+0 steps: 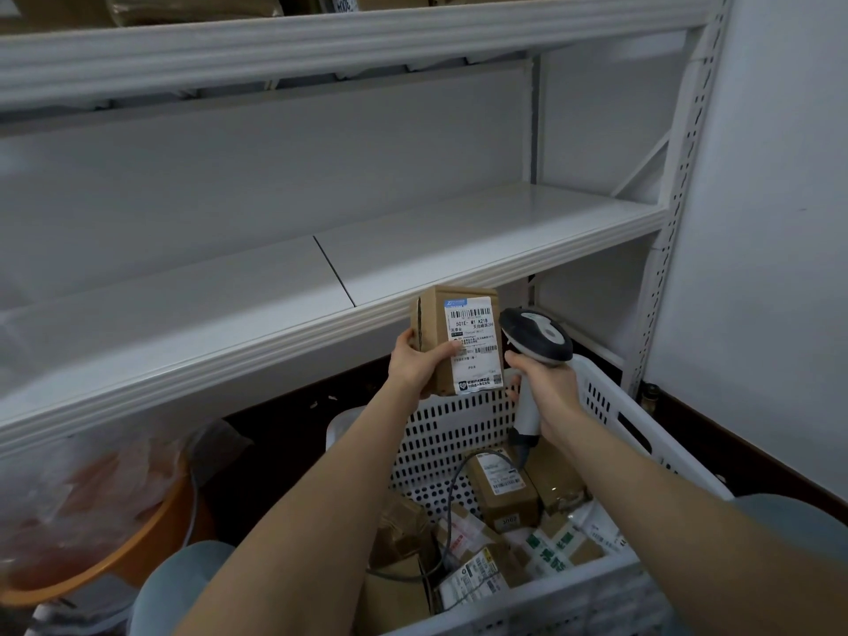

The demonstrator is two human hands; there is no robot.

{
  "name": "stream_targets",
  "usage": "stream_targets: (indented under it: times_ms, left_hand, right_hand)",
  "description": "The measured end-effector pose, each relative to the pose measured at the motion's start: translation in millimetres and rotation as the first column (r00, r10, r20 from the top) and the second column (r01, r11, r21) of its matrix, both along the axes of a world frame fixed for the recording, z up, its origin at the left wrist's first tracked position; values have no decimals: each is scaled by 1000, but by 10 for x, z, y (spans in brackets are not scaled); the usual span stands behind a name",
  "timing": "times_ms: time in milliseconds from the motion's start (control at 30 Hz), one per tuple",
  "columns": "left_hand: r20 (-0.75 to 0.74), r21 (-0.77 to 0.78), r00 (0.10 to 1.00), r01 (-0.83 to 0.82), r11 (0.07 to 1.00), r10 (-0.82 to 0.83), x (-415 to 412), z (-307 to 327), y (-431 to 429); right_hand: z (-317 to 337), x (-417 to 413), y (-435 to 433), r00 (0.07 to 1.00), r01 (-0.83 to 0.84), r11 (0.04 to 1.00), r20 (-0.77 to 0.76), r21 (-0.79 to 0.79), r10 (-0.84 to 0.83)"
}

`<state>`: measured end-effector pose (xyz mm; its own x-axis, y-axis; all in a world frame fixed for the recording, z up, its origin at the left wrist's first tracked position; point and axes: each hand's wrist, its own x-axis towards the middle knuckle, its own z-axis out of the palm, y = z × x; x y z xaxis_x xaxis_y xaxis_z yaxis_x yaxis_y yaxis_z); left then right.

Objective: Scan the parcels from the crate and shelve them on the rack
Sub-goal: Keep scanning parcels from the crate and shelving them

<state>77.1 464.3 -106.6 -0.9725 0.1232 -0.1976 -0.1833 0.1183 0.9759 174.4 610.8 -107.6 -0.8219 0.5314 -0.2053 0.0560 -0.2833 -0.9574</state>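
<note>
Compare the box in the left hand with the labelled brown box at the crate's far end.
The hand-held brown cardboard box is upright, gripped by the left hand above the white perforated crate; the crate's brown cardboard box lies flat inside among parcels. The held box's label covers most of one face; the crate box's covers part of its top. Both carry barcoded white labels.

Just one view, head-mounted and wide-angle. Looks forward and down, facing the white rack [459,241] close ahead, with the white crate [449,433] right underneath at lower right. Catches the upper shelf [321,43] along the top edge. Bends straight lines toward the borders, fisheye style.
</note>
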Motion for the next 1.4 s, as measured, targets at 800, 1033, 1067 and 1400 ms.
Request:
stream_targets:
  times_ms: [800,1033,1067,1400]
  left_hand:
    - [-65,-24,985,156,987,-157,39,-27,35]
    - [-100,-4,995,24,1000,-24,-24,-40,20]
    - [-97,6,995,15,1000,-14,-29,-35,21]
    - [-86,40,996,1,999,2,-54,9,24]
  right_hand:
    - [-32,-97,53,1000,16,985,-14,-173,-18]
    - [-56,5,22,997,-73,990,-6,-122,73]
    - [-63,26,13,995,-96,990,0,-100,97]
    - [-104,44,-99,979,-195,979,66,61,191]
